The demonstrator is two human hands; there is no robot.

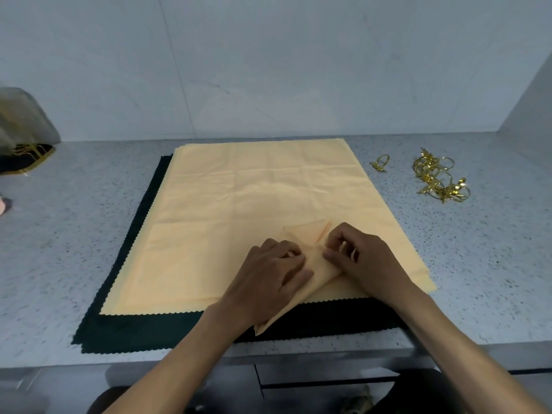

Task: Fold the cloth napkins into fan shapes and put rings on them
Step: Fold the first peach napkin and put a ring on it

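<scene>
Speckled grey worktop [74, 249] runs up to a pale marbled wall [268, 70], and you've got your stack laid out right in the middle of it. Flat peach napkin [239, 204] sits on top of a dark green napkin [125, 327] with a zigzag edge (the green pokes out along the left and the near side, and the stack looks like several layers).

Your hands are both busy on a second peach piece, the folded napkin [321, 265], which lies at the near right part of the stack and runs slantwise from the near edge up toward the middle. Your left hand [274, 273] has its fingers curled over the folded napkin's left side, gripping it. Your right hand [358, 252] is pinching it from the right, fingertips tucked in against the pleats. A pale triangle of the cloth fans out just past your knuckles.

Off to the right, well apart from the stack, there's a pile of gold napkin rings [439, 177] with leafy decorations, plus one single gold ring [380, 163] lying between the pile and the cloth.

Far left by the wall there's a grey sheer pouch [21, 121] over something dark with gold trim (can't tell what).
</scene>
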